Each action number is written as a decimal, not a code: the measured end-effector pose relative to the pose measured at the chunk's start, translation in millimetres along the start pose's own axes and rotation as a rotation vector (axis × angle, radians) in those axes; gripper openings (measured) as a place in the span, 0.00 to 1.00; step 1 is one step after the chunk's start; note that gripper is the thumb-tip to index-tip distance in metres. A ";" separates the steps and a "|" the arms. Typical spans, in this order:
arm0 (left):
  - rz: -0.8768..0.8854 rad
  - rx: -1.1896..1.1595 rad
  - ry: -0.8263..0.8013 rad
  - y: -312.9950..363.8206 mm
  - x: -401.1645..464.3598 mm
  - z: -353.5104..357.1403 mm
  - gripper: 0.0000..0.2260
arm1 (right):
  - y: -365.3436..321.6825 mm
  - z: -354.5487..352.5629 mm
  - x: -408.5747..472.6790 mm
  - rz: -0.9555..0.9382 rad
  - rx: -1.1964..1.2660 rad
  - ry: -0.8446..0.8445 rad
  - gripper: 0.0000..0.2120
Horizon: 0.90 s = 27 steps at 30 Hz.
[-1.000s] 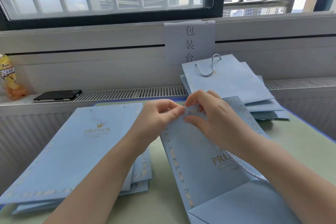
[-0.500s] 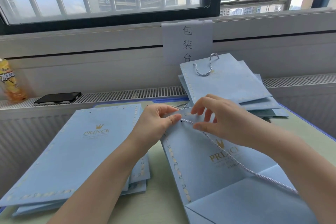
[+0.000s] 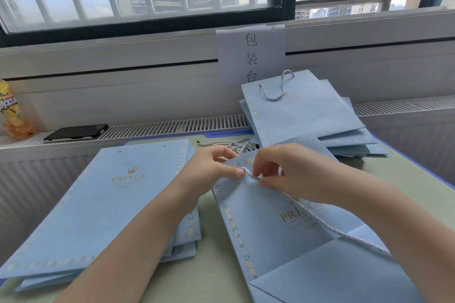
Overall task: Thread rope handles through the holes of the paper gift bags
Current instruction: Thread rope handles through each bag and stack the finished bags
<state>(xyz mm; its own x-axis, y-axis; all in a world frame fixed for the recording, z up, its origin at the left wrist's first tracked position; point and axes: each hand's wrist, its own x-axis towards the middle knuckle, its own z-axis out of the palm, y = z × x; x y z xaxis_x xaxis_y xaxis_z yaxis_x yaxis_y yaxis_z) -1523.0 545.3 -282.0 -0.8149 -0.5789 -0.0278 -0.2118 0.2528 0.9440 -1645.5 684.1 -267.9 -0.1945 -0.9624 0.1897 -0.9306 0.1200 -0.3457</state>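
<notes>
Head view, two hands, left grip [image 3: 211, 167] pinching one bag [image 3: 270, 216], right grip [image 3: 290, 172] pinching one rope [image 3: 307, 211], two bag stacks

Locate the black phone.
In the head view the flat black phone lies far left on the white radiator grille, right of the yellow drink bottle, beyond the left stack of blue bags.
</notes>
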 end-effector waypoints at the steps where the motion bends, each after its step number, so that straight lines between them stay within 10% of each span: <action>1: -0.010 -0.016 -0.005 -1.1 0.6 -0.7 0.06 | -0.9 -1.8 -2.1 0.030 0.019 -0.068 0.04; 7: -0.009 -0.062 -0.011 -4.5 1.3 1.4 0.06 | -7.6 -7.4 -12.8 0.171 -0.175 -0.258 0.02; 27: 0.135 0.204 0.164 -4.0 2.2 4.2 0.06 | 47.5 -32.3 -12.6 0.476 -0.176 0.557 0.22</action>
<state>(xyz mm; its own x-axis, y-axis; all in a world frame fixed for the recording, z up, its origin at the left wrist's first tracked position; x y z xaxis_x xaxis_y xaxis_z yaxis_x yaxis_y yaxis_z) -1526.2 546.3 -287.1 -0.7485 -0.6428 0.1628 -0.2248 0.4769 0.8497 -1697.3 709.8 -257.0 -0.6725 -0.5370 0.5092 -0.7336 0.5746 -0.3629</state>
